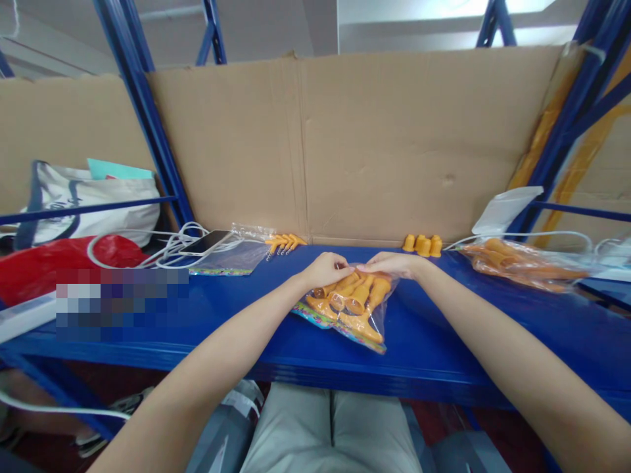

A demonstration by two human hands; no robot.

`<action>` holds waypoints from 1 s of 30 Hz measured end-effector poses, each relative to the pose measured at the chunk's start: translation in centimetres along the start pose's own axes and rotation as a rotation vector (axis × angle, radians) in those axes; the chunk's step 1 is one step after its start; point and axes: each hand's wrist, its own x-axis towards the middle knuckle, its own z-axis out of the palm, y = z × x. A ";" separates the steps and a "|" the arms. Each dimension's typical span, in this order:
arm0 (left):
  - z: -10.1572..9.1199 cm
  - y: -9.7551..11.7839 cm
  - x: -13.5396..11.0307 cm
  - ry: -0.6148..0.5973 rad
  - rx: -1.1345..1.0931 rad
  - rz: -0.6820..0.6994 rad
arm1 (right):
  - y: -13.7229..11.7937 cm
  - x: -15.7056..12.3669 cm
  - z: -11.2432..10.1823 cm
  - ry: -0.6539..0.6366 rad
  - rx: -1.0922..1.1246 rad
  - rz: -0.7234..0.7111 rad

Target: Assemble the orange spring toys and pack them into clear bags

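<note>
A clear plastic bag [378,322] full of orange-yellow plastic parts [355,299] lies on the blue shelf in front of me, its colourful printed edge toward me. My left hand [328,270] pinches the bag's far edge on the left. On the right of that same edge, my right hand [389,264] grips the plastic, its fingertips close to the left ones. The parts inside include tube-like and flared pieces; some are hidden by glare and by the hands.
Behind the bag, several orange corkscrew-like pieces [286,243] and several small orange caps [422,245] sit by the cardboard wall [394,144]. Another filled bag [517,263] lies right. A phone [206,242], a flat clear bag [231,259] and white cables [170,244] are left.
</note>
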 end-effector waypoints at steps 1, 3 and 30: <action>-0.1 0.0 0.0 -0.009 -0.003 0.006 | -0.2 0.0 0.1 -0.058 0.052 0.017; -0.2 -0.2 0.0 -0.026 -0.024 0.013 | -0.6 0.1 0.2 -0.108 0.107 0.050; -1.1 -1.7 0.4 0.207 0.184 0.098 | 8.6 -19.0 -13.4 1.248 0.702 0.182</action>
